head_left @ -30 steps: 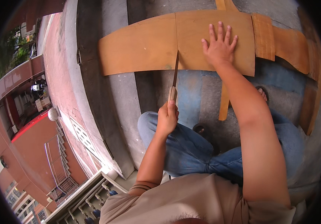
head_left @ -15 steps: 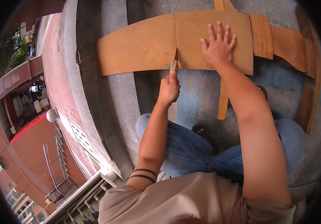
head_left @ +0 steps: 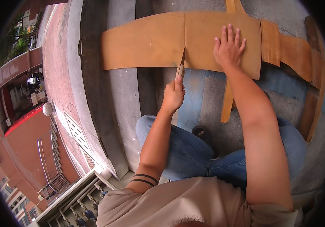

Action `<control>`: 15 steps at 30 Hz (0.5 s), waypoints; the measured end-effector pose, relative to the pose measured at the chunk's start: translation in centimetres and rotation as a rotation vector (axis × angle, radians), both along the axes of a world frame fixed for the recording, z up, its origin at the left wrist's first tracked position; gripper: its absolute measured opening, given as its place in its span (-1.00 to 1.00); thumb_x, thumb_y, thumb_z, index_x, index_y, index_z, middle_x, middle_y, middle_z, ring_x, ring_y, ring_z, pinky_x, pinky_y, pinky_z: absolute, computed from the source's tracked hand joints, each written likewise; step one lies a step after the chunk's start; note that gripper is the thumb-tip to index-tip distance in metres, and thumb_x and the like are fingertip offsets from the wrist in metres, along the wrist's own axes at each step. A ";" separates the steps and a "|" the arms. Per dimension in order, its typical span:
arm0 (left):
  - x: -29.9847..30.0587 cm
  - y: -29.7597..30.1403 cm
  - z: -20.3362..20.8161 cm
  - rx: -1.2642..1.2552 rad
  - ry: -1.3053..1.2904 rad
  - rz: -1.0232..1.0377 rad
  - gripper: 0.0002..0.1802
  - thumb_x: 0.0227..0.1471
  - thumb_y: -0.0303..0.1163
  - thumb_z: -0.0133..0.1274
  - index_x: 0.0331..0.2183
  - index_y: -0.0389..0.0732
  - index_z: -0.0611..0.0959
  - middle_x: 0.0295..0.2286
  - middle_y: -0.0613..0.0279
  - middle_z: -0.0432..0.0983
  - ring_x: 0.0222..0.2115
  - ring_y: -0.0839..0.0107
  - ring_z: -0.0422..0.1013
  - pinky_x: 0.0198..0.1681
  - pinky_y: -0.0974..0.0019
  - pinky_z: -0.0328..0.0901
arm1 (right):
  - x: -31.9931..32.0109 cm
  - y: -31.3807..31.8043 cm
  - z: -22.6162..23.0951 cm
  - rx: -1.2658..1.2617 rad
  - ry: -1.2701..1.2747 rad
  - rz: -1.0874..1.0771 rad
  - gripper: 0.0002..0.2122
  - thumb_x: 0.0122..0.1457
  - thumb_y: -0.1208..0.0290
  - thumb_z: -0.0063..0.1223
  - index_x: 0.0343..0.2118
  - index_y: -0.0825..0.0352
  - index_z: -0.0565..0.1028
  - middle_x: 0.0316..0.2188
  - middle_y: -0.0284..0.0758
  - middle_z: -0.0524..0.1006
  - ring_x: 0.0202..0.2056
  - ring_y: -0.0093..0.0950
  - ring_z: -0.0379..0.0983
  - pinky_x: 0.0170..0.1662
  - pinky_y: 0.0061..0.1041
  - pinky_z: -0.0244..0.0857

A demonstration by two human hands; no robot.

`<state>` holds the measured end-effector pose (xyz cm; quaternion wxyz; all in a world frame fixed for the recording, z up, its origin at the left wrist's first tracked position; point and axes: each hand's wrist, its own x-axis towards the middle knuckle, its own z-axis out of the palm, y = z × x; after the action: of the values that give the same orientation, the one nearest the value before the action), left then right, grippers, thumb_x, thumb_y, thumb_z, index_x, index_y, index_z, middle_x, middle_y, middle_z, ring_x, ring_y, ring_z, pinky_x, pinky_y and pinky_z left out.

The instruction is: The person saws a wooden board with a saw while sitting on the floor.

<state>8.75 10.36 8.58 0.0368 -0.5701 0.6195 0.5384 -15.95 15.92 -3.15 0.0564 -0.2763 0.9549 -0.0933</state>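
Observation:
A knife [head_left: 180, 71] with a light brown handle and a thin pointed blade is gripped in my left hand [head_left: 174, 94], thumb along the handle. Its blade lies at the near edge of a curved tan sheet [head_left: 143, 42], the tip pointing away from me. From the tip, a thin dark line runs across the sheet to its far edge; I cannot tell how deep it goes. My right hand [head_left: 230, 47] presses flat on the sheet to the right of that line, fingers spread.
Under the sheet are grey and blue strips of ground [head_left: 191, 98]. More tan and brown pieces [head_left: 295, 53] lie at the right, and a narrow tan strip [head_left: 227, 102] sticks out below the sheet. A dark ledge [head_left: 94, 75] runs along the left. My bent knees [head_left: 185, 147] are close by.
My left hand has drawn the knife slightly toward me, so more of the blade shows. My right hand keeps its place on the sheet. The whole view has shifted a little.

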 end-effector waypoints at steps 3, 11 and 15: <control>5.5 3.6 3.9 0.023 0.014 -0.022 -0.33 0.45 0.18 -0.24 -0.44 -0.22 0.48 -0.66 0.35 0.34 -0.73 0.60 0.24 -0.71 0.44 0.15 | -0.5 1.0 -0.5 0.039 0.044 -0.016 -0.41 0.48 -0.01 -0.38 0.51 0.06 0.10 0.56 -0.47 -0.06 0.55 -0.22 -0.27 0.52 0.09 -0.46; -0.9 -1.1 -1.2 -0.024 0.002 -0.024 -0.33 0.45 0.19 -0.23 -0.43 -0.24 0.48 -0.67 0.37 0.31 -0.75 0.57 0.23 -0.74 0.39 0.13 | 0.0 -0.2 -0.2 0.000 0.031 0.001 -0.42 0.49 0.03 -0.41 0.51 0.09 0.08 0.56 -0.47 -0.07 0.55 -0.21 -0.28 0.52 0.10 -0.45; 5.6 4.1 3.7 -0.011 0.017 -0.029 -0.35 0.46 0.16 -0.23 -0.43 -0.23 0.49 -0.65 0.36 0.35 -0.74 0.59 0.23 -0.71 0.43 0.13 | -0.3 0.9 0.0 0.064 0.029 0.004 -0.43 0.51 0.06 -0.43 0.51 0.12 0.07 0.56 -0.47 -0.07 0.55 -0.23 -0.29 0.53 0.10 -0.46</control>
<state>14.40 14.42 12.29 0.0363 -0.5566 0.6309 0.5392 -16.22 16.83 -3.17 0.0517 -0.2775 0.9575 -0.0585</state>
